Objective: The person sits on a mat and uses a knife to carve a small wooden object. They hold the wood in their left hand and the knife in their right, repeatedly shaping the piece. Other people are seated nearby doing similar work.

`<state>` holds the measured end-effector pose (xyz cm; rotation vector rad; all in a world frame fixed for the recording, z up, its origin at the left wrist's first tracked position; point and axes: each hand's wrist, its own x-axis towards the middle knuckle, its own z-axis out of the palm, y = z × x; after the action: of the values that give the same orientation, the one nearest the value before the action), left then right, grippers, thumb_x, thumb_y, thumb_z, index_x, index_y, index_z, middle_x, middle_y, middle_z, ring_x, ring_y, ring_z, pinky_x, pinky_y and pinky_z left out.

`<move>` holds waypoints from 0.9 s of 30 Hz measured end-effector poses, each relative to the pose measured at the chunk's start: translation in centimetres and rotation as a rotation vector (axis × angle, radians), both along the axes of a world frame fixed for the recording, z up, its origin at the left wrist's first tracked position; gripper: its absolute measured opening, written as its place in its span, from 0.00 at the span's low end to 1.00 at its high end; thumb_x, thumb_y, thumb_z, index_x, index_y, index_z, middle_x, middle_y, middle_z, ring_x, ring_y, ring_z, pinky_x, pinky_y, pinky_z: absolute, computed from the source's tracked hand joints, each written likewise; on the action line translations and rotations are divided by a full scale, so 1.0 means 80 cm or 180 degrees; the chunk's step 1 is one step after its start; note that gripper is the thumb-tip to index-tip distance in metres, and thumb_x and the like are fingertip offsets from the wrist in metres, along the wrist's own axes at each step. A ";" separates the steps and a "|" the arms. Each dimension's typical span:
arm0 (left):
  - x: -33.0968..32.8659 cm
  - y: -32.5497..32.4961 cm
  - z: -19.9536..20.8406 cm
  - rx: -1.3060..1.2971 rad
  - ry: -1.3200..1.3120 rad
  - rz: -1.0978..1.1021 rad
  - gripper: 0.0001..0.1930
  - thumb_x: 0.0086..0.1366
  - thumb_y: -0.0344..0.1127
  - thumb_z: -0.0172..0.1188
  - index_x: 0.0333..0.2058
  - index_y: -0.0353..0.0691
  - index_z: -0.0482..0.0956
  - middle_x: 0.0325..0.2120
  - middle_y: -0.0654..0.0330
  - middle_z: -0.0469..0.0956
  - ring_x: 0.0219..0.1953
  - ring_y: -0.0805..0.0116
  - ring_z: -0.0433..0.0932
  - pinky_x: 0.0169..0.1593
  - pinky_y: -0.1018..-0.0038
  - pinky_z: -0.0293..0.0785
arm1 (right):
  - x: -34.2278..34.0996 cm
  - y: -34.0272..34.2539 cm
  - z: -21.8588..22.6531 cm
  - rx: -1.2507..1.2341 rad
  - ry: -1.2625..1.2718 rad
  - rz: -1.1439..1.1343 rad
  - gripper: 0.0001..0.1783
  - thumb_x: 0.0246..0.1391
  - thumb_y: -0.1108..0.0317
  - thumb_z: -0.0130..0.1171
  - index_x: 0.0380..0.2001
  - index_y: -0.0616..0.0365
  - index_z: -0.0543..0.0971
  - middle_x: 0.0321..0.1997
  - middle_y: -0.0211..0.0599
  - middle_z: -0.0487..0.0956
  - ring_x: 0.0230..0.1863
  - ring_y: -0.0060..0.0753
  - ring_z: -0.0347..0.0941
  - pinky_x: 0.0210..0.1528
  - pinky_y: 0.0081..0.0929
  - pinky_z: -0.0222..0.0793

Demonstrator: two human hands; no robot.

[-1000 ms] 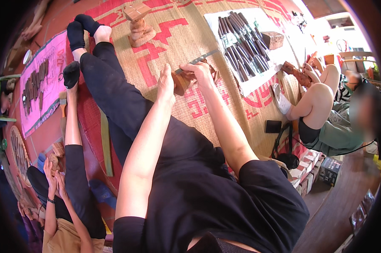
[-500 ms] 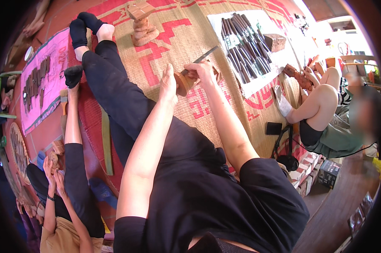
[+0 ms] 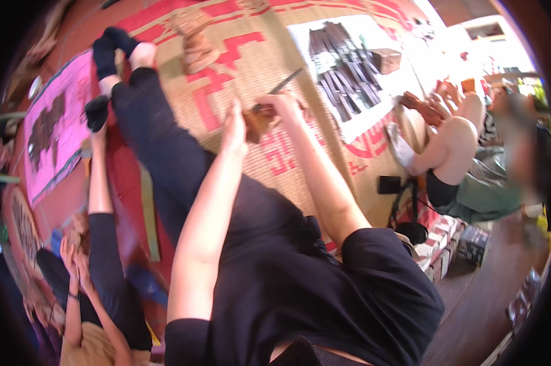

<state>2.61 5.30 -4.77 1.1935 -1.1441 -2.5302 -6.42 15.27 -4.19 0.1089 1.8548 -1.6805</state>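
Note:
Over the woven mat, my left hand (image 3: 233,131) is closed against the left side of a small reddish-brown wood carving (image 3: 257,125). My right hand (image 3: 285,105) grips a slim dark carving chisel (image 3: 289,79), one end of which sticks out up and to the right past my fingers. The chisel's other end is hidden by my hand and the wood. Motion blur smears the carving's details. Right of my hands, several dark-handled carving tools (image 3: 342,67) lie in rows on a white cloth (image 3: 364,126).
A wooden figure (image 3: 197,46) stands on the mat (image 3: 251,61) beyond my hands. A wood block (image 3: 386,61) sits on the cloth's right edge. One person (image 3: 464,165) sits at right with a carving, another (image 3: 98,305) at left. A pink cloth (image 3: 58,131) bears more tools.
The whole view has shifted slightly, and the picture is blurrier. The wood appears turned a little between my hands; both hands keep their hold on the carving and the chisel.

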 end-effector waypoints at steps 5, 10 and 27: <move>0.002 -0.007 0.011 0.0076 0.0014 -0.0414 0.37 0.60 0.62 0.46 0.61 0.42 0.55 0.62 0.57 0.52 0.64 0.59 0.47 0.60 0.59 0.49 | -0.008 0.002 -0.017 0.0033 0.0359 0.0537 0.10 0.40 0.68 0.63 0.22 0.66 0.79 0.25 0.38 0.78 0.26 0.28 0.75 0.26 0.19 0.70; 0.000 -0.007 0.005 0.0013 0.0107 -0.0389 0.38 0.61 0.62 0.45 0.62 0.41 0.53 0.63 0.58 0.51 0.66 0.59 0.42 0.61 0.58 0.46 | -0.016 0.007 -0.008 0.0199 0.0088 -0.0092 0.10 0.35 0.69 0.66 0.19 0.64 0.78 0.20 0.37 0.77 0.22 0.28 0.74 0.22 0.21 0.70; 0.003 -0.012 -0.007 0.0041 0.0101 -0.0394 0.38 0.60 0.62 0.46 0.62 0.43 0.53 0.63 0.57 0.50 0.66 0.57 0.43 0.62 0.53 0.45 | 0.000 -0.001 -0.004 -0.0404 -0.0016 0.0032 0.09 0.36 0.69 0.67 0.19 0.62 0.78 0.20 0.34 0.76 0.22 0.23 0.73 0.28 0.19 0.71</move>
<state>2.82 4.33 -5.36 1.1142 -1.2325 -2.6399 -6.39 15.22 -4.55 0.0511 1.7371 -1.7841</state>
